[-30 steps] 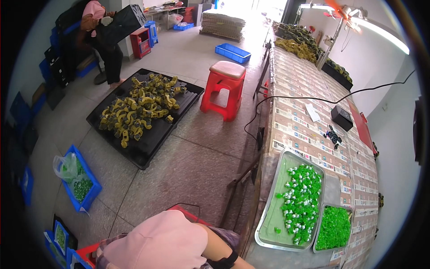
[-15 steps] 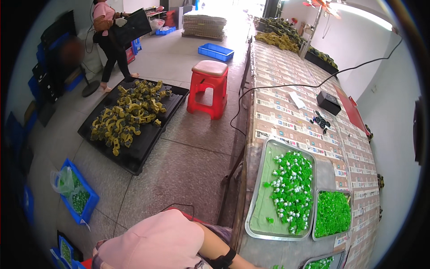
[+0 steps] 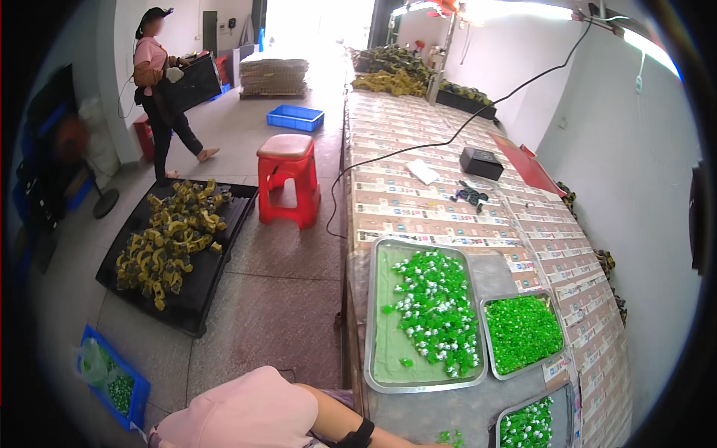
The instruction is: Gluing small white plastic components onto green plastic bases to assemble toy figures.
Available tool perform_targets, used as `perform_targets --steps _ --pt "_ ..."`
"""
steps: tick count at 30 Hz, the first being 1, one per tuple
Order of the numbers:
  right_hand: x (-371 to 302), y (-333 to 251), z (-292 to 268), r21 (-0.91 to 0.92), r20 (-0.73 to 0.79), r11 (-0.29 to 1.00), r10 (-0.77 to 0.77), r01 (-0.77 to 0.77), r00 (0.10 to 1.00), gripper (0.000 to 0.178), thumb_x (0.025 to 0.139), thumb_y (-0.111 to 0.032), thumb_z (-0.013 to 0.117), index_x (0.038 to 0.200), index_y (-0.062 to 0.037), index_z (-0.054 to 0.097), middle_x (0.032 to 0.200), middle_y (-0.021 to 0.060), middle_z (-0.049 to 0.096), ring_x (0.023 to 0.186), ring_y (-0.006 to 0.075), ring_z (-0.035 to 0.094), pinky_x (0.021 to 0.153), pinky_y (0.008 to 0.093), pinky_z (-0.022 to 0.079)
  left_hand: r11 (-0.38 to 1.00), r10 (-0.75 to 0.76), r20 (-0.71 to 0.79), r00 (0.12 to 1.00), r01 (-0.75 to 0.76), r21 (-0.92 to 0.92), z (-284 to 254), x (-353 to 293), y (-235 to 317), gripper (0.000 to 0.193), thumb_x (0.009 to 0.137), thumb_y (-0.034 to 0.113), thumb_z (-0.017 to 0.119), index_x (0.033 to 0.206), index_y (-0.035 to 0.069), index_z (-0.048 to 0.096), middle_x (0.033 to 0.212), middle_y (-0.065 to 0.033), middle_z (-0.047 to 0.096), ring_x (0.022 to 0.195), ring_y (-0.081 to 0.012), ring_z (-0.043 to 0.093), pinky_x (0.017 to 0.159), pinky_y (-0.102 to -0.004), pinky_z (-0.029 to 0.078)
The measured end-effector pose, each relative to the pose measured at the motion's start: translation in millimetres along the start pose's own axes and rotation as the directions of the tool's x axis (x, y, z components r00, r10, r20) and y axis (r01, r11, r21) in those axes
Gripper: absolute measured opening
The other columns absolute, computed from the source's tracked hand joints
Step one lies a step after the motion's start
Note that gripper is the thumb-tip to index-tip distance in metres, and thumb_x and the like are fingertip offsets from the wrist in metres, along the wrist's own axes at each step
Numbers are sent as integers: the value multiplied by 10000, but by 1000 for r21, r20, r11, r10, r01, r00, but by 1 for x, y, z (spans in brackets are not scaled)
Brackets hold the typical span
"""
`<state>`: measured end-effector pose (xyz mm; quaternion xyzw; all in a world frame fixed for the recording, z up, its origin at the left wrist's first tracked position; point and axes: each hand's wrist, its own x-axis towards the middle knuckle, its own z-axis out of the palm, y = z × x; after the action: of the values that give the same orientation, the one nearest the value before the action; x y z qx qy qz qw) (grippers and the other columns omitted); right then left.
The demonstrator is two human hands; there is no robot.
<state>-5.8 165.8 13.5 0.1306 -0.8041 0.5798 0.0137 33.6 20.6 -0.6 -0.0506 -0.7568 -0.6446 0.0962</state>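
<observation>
My left arm, in a pink sleeve point(image 3: 243, 411), comes in at the lower edge with a black band point(image 3: 360, 433) on the forearm. It reaches toward the table, and the hand lies beyond the lower edge of the picture. Closest to it is a small cluster of green pieces point(image 3: 450, 438) on the table. To the right of those stands a metal tray point(image 3: 571, 407) of green and white pieces. My right hand is outside the picture. Farther up are a large metal tray point(image 3: 382, 328) with green and white pieces and a smaller tray point(image 3: 487, 328) heaped with green bits.
A long paper-covered table point(image 3: 403, 172) bears a black box point(image 3: 482, 163) and a cable point(image 3: 441, 144). On the floor are a red stool point(image 3: 287, 179), a black pallet point(image 3: 112, 265) of yellow-brown pieces and blue bins point(image 3: 295, 118). A person point(image 3: 160, 89) carries a black crate point(image 3: 194, 84).
The view has swung right and up, so the table and trays appear farther left. More of the near tray and green cluster shows. The other person has turned and stepped with the black crate.
</observation>
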Motion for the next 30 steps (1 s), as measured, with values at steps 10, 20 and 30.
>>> perform_targets --steps 10,20,30 --pt "8 -1 -15 610 230 731 206 -305 951 203 738 36 542 928 -13 489 876 148 538 743 217 553 643 281 474 952 305 146 941 -305 -21 -16 13 39 181 760 162 543 903 65 598 826 -114 559 783 -250 529 644 -325 419" --pt "8 12 -6 570 338 731 208 -376 918 209 724 58 543 914 -5 485 847 130 536 736 210 556 643 285 482 902 409 -30 912 -409 -137 -11 -10 32 119 753 146 573 781 33 598 728 -109 586 665 -222 557 585 -308 432" --pt "-20 -62 32 463 527 838 2 -289 850 204 731 38 546 924 8 485 825 122 533 720 198 538 642 277 465 917 340 -297 892 -385 -108 -24 -38 34 122 766 140 566 796 24 588 748 -93 591 635 -161 548 537 -280 444"
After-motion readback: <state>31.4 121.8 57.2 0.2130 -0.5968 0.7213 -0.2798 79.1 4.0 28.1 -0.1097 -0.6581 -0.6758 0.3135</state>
